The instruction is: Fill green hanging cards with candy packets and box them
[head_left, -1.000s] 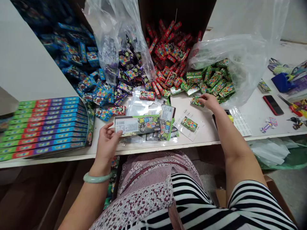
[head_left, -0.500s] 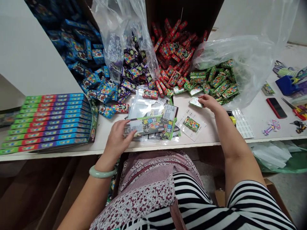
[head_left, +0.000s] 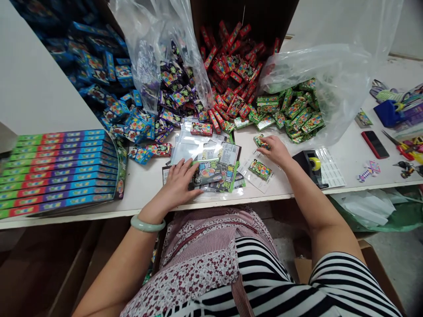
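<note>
My left hand (head_left: pixel 180 182) lies loosely spread on printed cards (head_left: pixel 206 171) at near centre, while my right hand (head_left: pixel 278 150) pinches a green packet (head_left: pixel 259 140) just beyond a clear sleeve (head_left: pixel 266 185), a handling step whose next move calls for steady fingertips.

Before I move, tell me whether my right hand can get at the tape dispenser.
Probably yes: the tape dispenser stands right beside the right forearm, with nothing lying on it. The right hand holds a green pack, though, so may need freeing.

stacked boxes (head_left: pixel 59 171) left | cards (head_left: pixel 228 176) centre | tape dispenser (head_left: pixel 304 164) right | phone (head_left: pixel 375 144) farther right
</note>
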`<state>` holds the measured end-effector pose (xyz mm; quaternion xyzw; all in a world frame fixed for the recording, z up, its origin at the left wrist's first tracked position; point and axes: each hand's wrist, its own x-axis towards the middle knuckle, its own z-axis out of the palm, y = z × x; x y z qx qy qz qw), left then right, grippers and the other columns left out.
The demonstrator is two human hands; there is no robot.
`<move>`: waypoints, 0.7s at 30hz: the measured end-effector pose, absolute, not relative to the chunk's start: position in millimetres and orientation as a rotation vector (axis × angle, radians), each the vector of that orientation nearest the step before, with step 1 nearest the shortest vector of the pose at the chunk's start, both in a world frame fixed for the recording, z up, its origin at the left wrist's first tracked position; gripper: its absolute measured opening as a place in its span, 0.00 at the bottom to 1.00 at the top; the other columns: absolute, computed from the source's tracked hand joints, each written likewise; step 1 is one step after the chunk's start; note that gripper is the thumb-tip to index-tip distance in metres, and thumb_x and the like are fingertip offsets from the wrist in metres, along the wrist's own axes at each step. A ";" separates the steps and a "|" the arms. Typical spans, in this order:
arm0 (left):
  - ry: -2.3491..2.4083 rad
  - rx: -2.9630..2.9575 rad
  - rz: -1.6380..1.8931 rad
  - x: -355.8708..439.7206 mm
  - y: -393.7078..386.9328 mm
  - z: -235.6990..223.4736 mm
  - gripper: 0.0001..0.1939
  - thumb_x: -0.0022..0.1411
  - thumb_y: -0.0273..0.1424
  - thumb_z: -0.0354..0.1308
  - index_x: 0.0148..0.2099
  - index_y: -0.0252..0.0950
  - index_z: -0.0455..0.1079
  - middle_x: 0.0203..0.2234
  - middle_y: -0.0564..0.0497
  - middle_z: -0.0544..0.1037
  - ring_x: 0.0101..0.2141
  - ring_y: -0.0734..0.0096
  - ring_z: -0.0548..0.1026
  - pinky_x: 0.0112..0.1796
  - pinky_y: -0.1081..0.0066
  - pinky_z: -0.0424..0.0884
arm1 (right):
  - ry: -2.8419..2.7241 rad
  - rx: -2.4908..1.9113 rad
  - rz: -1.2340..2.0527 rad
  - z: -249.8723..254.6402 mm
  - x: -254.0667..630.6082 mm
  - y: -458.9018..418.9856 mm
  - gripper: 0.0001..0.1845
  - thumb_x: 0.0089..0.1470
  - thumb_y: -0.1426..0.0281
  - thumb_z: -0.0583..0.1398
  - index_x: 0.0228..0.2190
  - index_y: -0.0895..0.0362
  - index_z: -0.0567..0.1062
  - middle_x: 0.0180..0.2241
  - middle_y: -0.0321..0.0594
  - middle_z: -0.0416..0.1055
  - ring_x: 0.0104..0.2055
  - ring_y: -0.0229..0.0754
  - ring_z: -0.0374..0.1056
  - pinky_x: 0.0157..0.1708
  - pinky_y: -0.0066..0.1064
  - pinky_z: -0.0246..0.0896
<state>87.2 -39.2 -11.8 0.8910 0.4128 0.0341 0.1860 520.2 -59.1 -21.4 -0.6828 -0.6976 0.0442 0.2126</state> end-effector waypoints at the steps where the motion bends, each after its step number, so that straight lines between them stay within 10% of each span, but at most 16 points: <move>1: 1.164 2.508 0.090 87.5 -38.9 -12.3 0.44 0.59 0.45 0.62 0.72 0.40 0.51 0.72 0.39 0.51 0.71 0.38 0.46 0.67 0.39 0.44 | -1.885 -1.879 0.140 -22.0 523.6 -59.3 0.20 0.59 0.60 0.59 0.50 0.54 0.77 0.45 0.49 0.76 0.48 0.53 0.70 0.52 0.47 0.66; 6: 1.189 2.504 0.090 88.0 -37.6 -13.0 0.43 0.59 0.44 0.62 0.72 0.40 0.53 0.71 0.39 0.53 0.70 0.37 0.47 0.66 0.40 0.46 | -1.847 -1.975 0.231 -16.3 561.0 -50.6 0.23 0.57 0.65 0.58 0.53 0.55 0.76 0.52 0.50 0.75 0.55 0.55 0.69 0.57 0.53 0.63; 14: 1.177 2.564 0.225 85.1 -32.1 -4.9 0.40 0.58 0.42 0.62 0.69 0.39 0.56 0.63 0.36 0.63 0.65 0.42 0.60 0.66 0.41 0.49 | -2.456 -2.017 0.651 -4.2 556.9 -15.7 0.60 0.39 0.63 0.72 0.69 0.47 0.53 0.73 0.43 0.48 0.74 0.64 0.38 0.69 0.56 0.42; 21: 1.168 2.558 0.384 74.9 -33.0 -1.5 0.40 0.57 0.42 0.65 0.68 0.44 0.57 0.60 0.40 0.65 0.61 0.44 0.64 0.65 0.43 0.54 | -2.279 -2.094 0.492 -2.4 539.6 -14.1 0.45 0.45 0.57 0.71 0.61 0.57 0.67 0.64 0.55 0.63 0.66 0.61 0.59 0.64 0.51 0.56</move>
